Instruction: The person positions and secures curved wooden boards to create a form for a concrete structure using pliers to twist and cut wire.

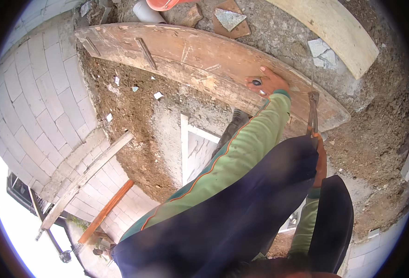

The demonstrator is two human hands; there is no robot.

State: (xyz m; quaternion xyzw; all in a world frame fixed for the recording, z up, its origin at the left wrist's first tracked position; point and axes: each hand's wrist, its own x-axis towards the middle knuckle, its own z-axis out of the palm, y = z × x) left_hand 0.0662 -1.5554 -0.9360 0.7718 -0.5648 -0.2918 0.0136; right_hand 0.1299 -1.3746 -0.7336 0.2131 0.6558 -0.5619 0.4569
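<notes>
A long curved wooden board [204, 51], worn and stained, lies across the ground in front of me. My left hand [269, 83] rests on its right part with fingers spread; a dark ring shows on one finger. To the right of it, a pair of rusty pincers [313, 113] reaches over the board with its jaws at the wood. My right hand [321, 160] is wrapped round the handles, partly hidden behind my dark-clothed knee. A thin nail-like piece [312, 81] shows at the jaws; whether they grip it I cannot tell. Two short wooden strips [146, 53] cross the board's left part.
A pale curved panel [329, 32] lies at the upper right. Tile pieces [231, 20] and a grey pipe [148, 11] lie beyond the board. Block wall [42, 92] rises on the left, with timbers [86, 180] leaning nearby. A white frame [184, 148] stands below the board.
</notes>
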